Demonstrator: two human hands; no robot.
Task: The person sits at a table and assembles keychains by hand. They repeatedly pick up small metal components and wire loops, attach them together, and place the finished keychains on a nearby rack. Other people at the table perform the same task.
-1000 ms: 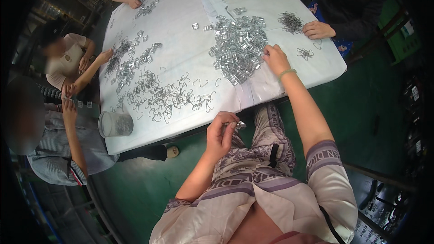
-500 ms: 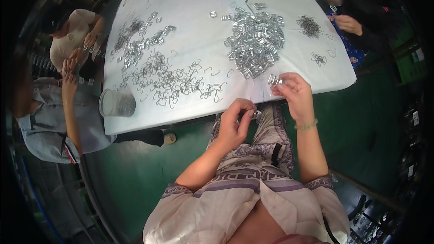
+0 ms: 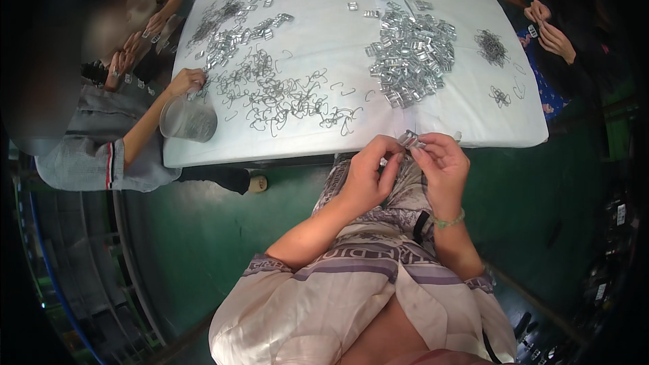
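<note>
At the table's near edge my two hands meet. My right hand (image 3: 444,165) pinches a small silver metal buckle (image 3: 410,138) between thumb and fingers. From the other side my left hand (image 3: 370,172) is closed, its fingertips at the buckle's left end; what lies inside its fingers is hidden. Just beyond, a heap of the same slotted buckles (image 3: 414,54) is piled on the white-covered table (image 3: 324,34). To its left many bent wire hooks (image 3: 277,98) are spread loosely.
A clear plastic tub (image 3: 188,119) stands at the table's left corner, beside a co-worker's hand (image 3: 186,82). More buckles (image 3: 233,44) lie far left. A wire-hook pile (image 3: 491,47) lies on the right, near another person's hands (image 3: 556,39). Green floor (image 3: 203,243) shows below.
My right hand has moved down and inward with the buckle, meeting my left hand. The co-worker on the left has reached onto the table by the tub. The view has shifted slightly.
</note>
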